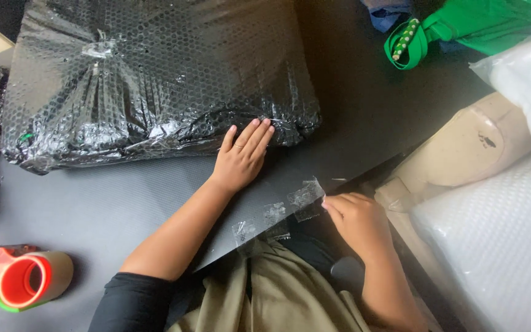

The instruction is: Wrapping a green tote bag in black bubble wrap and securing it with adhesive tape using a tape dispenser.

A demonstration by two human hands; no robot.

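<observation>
A large parcel wrapped in black bubble wrap lies on the dark table. My left hand rests flat with fingers apart against the parcel's near edge. Three short pieces of clear tape hang stuck along the table's front edge. My right hand is at the rightmost piece of tape, its fingertips pinching the end of it.
A tape dispenser with a red core and green trim sits at the near left. At the right are a roll of white bubble wrap, a beige roll and a clear plastic bag. A green bag lies at the back right.
</observation>
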